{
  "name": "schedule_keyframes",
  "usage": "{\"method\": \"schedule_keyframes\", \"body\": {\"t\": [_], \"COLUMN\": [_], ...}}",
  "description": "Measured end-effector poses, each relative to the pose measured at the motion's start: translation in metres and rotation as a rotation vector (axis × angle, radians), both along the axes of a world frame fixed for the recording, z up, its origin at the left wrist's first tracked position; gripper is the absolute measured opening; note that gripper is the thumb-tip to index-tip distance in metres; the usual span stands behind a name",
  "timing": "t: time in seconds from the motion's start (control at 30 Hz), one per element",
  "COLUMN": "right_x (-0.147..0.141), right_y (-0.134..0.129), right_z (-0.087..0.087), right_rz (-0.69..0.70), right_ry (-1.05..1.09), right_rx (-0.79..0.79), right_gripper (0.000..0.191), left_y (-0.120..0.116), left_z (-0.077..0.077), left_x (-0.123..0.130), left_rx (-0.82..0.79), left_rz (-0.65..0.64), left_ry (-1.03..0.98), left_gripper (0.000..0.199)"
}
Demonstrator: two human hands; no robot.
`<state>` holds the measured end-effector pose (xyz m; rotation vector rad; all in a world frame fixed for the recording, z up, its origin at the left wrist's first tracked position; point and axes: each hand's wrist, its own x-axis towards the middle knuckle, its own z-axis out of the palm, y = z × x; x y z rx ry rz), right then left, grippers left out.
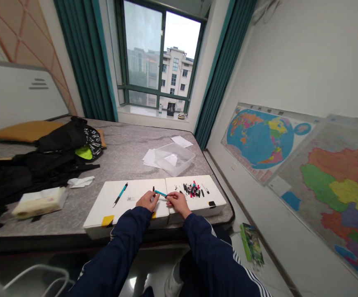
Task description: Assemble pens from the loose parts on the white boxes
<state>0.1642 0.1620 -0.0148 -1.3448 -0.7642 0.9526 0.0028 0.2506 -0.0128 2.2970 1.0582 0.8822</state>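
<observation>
Over the seam between two white boxes, my right hand [179, 203] pinches the end of a teal pen barrel [160, 193]. The barrel slants across toward my left hand [148, 201], whose fingers are closed. A small black pen part [153, 188] sticks up from the left fingertips; the rest of it is hidden. On the left white box [100, 206] lies a whole teal and black pen [120, 194]. A pile of loose pen parts [194, 189], black, red and clear, lies on the right white box [217, 194], just right of my right hand.
Behind the boxes stand a clear plastic bin [183, 159] and white paper sheets [150, 159]. At left lie a tissue pack [41, 202], a crumpled tissue [81, 181] and black bags [58, 142]. The mattress edge runs along the front; a wall with maps [259, 136] bounds the right.
</observation>
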Motion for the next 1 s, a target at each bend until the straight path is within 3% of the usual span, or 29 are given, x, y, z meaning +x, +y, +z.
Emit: {"method": "schedule_keyframes", "body": {"t": [0.17,0.37,0.57,0.73,0.87,1.0], "right_x": [-0.006,-0.008,-0.007,-0.006,0.003,0.028], "right_y": [0.0,-0.002,-0.004,-0.004,-0.006,-0.011], "right_z": [-0.009,-0.004,-0.003,0.0,0.014,0.03], "right_rz": [0.068,0.095,0.061,0.057,0.063,-0.01], "right_ry": [-0.192,-0.327,-0.435,-0.335,-0.181,-0.25], "right_rx": [0.015,-0.014,-0.011,-0.033,-0.049,-0.029], "right_gripper": [0.029,0.025,0.026,0.03,0.034,0.032], "left_y": [0.003,0.009,0.012,0.011,0.012,0.011], "left_z": [-0.003,-0.007,-0.007,-0.006,-0.007,-0.008], "left_x": [-0.001,-0.003,-0.005,-0.006,-0.006,-0.005], "left_rx": [-0.046,-0.193,-0.215,-0.174,-0.208,-0.214], "left_rz": [-0.01,0.022,0.071,0.099,0.118,0.121], "left_ry": [-0.034,-0.104,-0.253,-0.263,-0.256,-0.278], "left_gripper": [0.035,0.035,0.022,0.015,0.015,0.014]}}
